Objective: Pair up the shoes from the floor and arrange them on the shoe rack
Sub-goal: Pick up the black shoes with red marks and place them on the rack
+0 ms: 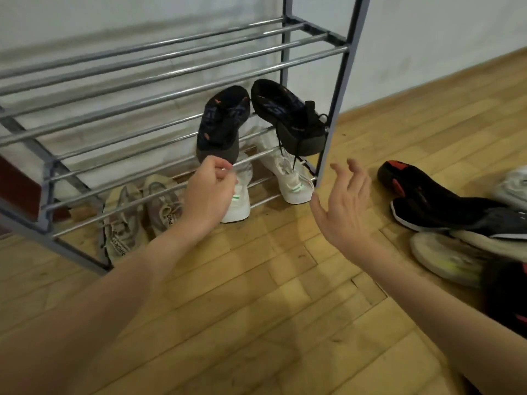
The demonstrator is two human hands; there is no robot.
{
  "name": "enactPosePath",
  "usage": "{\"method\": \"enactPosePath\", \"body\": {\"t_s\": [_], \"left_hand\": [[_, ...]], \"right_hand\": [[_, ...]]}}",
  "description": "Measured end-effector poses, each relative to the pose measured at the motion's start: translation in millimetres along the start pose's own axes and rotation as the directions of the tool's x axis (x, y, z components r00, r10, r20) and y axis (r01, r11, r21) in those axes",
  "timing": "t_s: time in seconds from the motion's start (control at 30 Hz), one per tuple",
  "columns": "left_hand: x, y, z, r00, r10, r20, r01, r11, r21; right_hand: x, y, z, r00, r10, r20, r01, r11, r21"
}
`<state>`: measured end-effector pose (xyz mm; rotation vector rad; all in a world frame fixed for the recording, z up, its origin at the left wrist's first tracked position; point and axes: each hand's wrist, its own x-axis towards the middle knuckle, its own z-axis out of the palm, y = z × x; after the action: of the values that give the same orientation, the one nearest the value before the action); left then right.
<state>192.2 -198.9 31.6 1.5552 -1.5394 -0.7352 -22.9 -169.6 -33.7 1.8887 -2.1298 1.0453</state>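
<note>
I see bare wooden floor (256, 295) open before the shoe rack (171, 72), whose right post (339, 89) edges two dark shoes (225, 121) on a rail; loose shoes (445, 206) lie right; my left hand (211, 192) pinches one dark heel; my right hand (345, 206) hovers spread.

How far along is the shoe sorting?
Three pairs sit on the rack: beige shoes, white shoes, black shoes above. The left hand pinches one black shoe's heel; the right hand is open. Loose shoes remain on the floor.
</note>
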Motion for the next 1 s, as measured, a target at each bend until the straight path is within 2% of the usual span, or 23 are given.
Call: {"method": "enactPosePath", "body": {"t_s": [0.1,0.2,0.33,0.43,0.57,0.7,0.77,0.87,1.0], "left_hand": [[-5.1,7.9,18.8,0.983,-0.044,0.177,0.041,0.999,0.023],[-15.5,9.2,47.6,0.947,-0.143,0.287,0.121,0.988,0.092],[-44.2,6.0,95.1,0.862,-0.200,0.466,0.122,0.974,0.192],[-63.6,5.2,128.9,0.811,-0.204,0.548,0.126,0.976,0.177],[-88.2,8.9,167.3,0.739,-0.204,0.642,0.139,0.979,0.151],[-109.0,16.1,193.7,0.686,-0.180,0.705,0.116,0.984,0.138],[-115.7,18.3,203.4,0.663,-0.175,0.728,0.099,0.984,0.147],[-122.9,24.4,215.0,0.651,-0.167,0.741,0.097,0.986,0.137],[-127.3,30.4,221.2,0.642,-0.162,0.749,0.100,0.987,0.127]], "right_hand": [[-26.3,28.8,-9.4,0.984,0.079,0.162,-0.060,0.991,-0.119],[-57.2,47.6,-23.7,0.925,0.214,0.312,-0.154,0.966,-0.206],[-99.3,78.9,-44.7,0.860,0.314,0.403,-0.206,0.935,-0.287],[-121.3,108.5,-63.6,0.843,0.402,0.358,-0.273,0.892,-0.359],[-145.6,144.4,-95.6,0.795,0.565,0.219,-0.454,0.795,-0.403],[-168.6,173.1,-119.3,0.670,0.737,0.092,-0.648,0.640,-0.414],[-179.7,184.9,-124.5,0.583,0.809,0.078,-0.721,0.558,-0.410],[-187.0,193.4,-128.3,0.468,0.879,0.090,-0.823,0.471,-0.317],[-183.0,197.6,-129.9,0.426,0.902,0.074,-0.882,0.432,-0.187]]}}
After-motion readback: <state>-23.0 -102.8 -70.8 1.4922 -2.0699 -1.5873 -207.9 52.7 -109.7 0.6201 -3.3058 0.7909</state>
